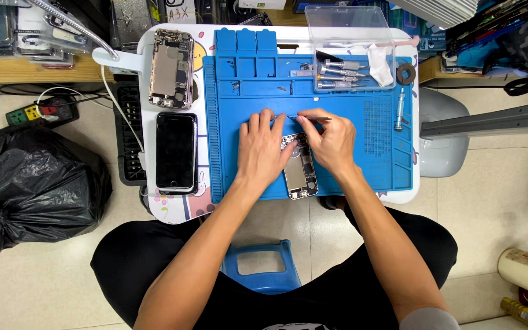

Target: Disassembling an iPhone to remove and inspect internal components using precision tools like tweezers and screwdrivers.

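An opened phone body with bare inner parts lies on the blue work mat. My left hand rests flat over its upper left part and holds it down. My right hand pinches thin metal tweezers whose shaft points right and whose tip is hidden near the phone's top edge. Both hands sit close together over the phone's top half.
Left of the mat lie a dark-screened phone and an open phone housing. A clear tray holds several screwdrivers and a white cloth. A loose screwdriver and tape roll lie right. A black bag sits on the floor.
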